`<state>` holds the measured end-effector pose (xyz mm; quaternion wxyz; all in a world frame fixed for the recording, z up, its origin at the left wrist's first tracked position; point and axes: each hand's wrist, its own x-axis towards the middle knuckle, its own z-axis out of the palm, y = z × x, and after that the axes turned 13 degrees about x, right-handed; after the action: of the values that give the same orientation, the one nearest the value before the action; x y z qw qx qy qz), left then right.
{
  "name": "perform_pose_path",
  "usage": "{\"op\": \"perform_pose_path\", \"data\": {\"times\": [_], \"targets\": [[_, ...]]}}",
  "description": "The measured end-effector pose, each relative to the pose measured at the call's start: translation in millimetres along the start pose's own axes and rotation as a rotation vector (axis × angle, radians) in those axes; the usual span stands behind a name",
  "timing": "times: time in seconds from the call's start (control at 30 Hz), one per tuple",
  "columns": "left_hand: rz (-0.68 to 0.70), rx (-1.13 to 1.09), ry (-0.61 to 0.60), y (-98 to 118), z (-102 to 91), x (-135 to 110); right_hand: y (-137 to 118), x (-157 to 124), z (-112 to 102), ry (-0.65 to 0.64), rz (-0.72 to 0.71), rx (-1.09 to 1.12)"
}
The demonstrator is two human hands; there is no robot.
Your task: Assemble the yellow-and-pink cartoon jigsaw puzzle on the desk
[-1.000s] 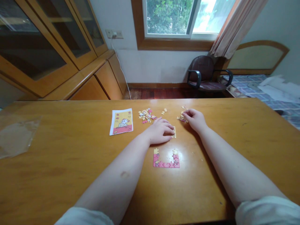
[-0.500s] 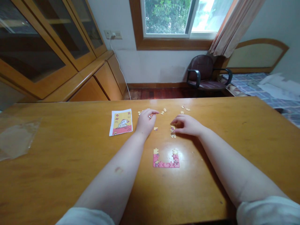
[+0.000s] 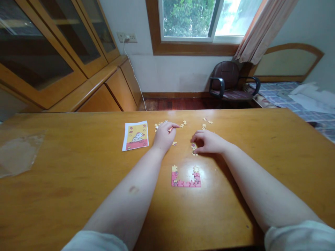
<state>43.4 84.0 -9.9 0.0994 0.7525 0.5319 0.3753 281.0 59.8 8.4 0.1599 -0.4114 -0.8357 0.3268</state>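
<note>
My left hand [image 3: 164,136] lies over a group of loose puzzle pieces [image 3: 157,126], its fingers apart and the index finger stretched to the right. The pieces under its palm are partly hidden. To the right, my right hand [image 3: 205,142] has its thumb and fingertips on a short column of yellow puzzle pieces [image 3: 194,147], flat on the table. Between the hands sits a single yellow-and-pink piece [image 3: 175,143]. Nearer to me is a joined U-shaped part of the puzzle [image 3: 186,183], pink along the bottom with yellow upper ends.
A picture card [image 3: 135,136] with a white animal lies left of my left hand. More loose pieces [image 3: 208,121] lie toward the table's far edge. A clear plastic bag [image 3: 19,153] rests at the far left of the wooden table [image 3: 78,174]. Beyond stands an armchair [image 3: 227,80].
My right hand has shifted slightly toward me, its fingertips still at the yellow column. My left hand has moved a little to the right over the loose pieces.
</note>
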Motion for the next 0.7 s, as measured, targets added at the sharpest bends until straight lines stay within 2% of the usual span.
{"op": "perform_pose_path", "data": {"times": [0.13,0.3,0.47,0.6,0.7], "targets": [[0.127,0.090,-0.049,4.7,-0.6,-2.1,1.2,0.4,2.1,0.005,-0.005,-0.008],[0.279,0.149,-0.168,11.5,-0.8,-5.2,0.9,0.8,3.9,0.001,-0.006,0.013],[0.291,0.135,-0.216,13.7,-1.5,-5.0,0.2,1.4,5.4,0.021,-0.010,0.040],[0.298,0.123,-0.221,12.6,-1.0,-4.6,1.7,0.1,3.3,0.129,-0.008,0.060],[0.303,0.114,-0.230,11.2,0.6,-4.3,-12.7,-6.5,-10.0,0.211,0.017,0.055]]}}
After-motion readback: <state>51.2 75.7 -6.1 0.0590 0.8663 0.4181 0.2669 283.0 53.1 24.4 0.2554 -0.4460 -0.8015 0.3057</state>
